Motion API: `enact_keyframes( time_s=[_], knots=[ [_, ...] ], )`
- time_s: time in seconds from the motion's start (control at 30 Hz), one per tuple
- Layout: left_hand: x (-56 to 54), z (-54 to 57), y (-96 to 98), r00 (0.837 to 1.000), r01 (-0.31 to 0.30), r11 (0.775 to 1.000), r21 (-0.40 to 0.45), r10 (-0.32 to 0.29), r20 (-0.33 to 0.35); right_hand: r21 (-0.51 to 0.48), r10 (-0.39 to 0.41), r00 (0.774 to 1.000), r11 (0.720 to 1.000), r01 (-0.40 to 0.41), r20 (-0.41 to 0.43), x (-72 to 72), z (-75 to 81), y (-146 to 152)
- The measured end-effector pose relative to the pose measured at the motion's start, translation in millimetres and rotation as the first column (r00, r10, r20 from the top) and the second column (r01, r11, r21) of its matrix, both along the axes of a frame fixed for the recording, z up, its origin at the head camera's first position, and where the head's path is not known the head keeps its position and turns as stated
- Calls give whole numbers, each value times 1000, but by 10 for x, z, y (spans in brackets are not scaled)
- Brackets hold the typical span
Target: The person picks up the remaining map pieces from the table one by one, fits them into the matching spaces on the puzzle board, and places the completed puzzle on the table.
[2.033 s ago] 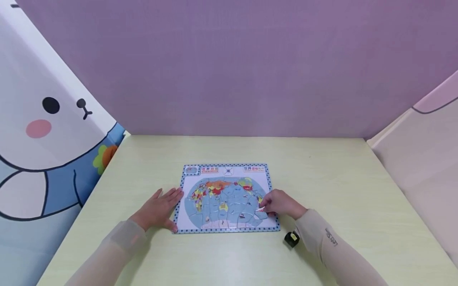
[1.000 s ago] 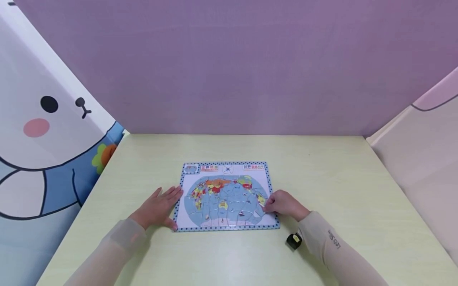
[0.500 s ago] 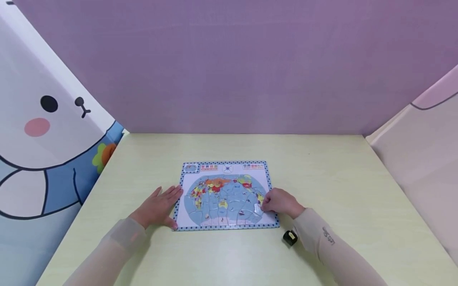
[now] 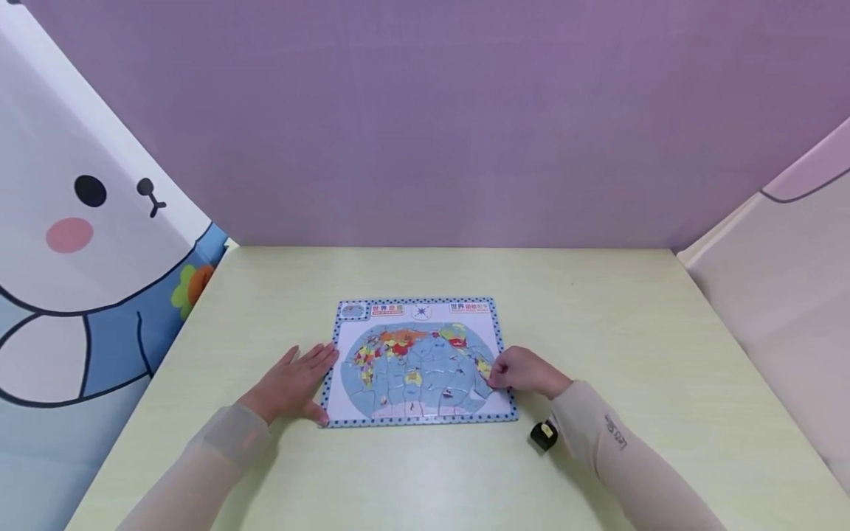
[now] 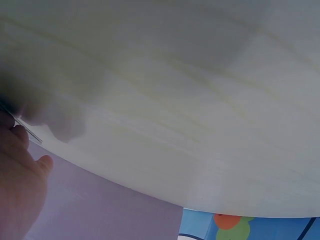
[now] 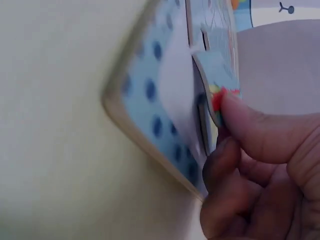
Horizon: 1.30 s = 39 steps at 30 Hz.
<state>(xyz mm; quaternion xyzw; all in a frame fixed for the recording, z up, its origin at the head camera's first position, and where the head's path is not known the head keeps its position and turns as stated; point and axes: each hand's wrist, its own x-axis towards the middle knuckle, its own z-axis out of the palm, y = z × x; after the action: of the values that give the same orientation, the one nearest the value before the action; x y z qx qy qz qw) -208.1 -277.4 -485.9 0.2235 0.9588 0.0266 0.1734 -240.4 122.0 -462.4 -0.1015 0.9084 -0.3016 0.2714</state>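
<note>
A world map jigsaw puzzle (image 4: 425, 369) in a blue dotted frame lies flat on the table. My left hand (image 4: 292, 383) rests at the frame's left edge with its fingers spread; in the left wrist view only part of that hand (image 5: 22, 175) shows. Between thumb and fingers my right hand (image 4: 521, 371) pinches a puzzle piece (image 6: 215, 75), light blue with red and yellow patches. The piece stands tilted over a gap in the lower right of the map. In the right wrist view, my right thumb (image 6: 260, 130) presses on its printed face.
A small black box-like object (image 4: 544, 436) with a yellow mark hangs by the right sleeve's cuff. The pale table (image 4: 425, 472) reaches back to a purple backdrop (image 4: 425, 125). A cartoon-printed cloth (image 4: 99, 280) hangs on the left.
My right hand has stayed near the lower right of the map, turning and shifting the pinched piece slightly. The left hand has kept its place at the frame.
</note>
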Motion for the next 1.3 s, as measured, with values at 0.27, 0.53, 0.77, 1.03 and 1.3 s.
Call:
enact_keyframes(
  time_s=[0.27,0.53,0.77,1.03,1.3],
  knots=[
    [2,19,9,1000,-3,1000,7,3,1,117,135,990,985,-129,-40,-64,71,-108],
    [11,26,14,1000,-7,1000,2,7,-2,125,24,998,992,-16,-58,18,28,-174],
    [5,19,14,1000,1,1000,5,-1,-7,128,-45,996,990,54,-78,132,6,-124],
    [15,17,23,1000,2,1000,18,-2,-7,14,-129,990,991,130,-59,169,-5,-35],
    [10,41,28,1000,4,1000,17,-4,-7,-2,-154,986,988,154,-67,150,-49,-66]
  ],
)
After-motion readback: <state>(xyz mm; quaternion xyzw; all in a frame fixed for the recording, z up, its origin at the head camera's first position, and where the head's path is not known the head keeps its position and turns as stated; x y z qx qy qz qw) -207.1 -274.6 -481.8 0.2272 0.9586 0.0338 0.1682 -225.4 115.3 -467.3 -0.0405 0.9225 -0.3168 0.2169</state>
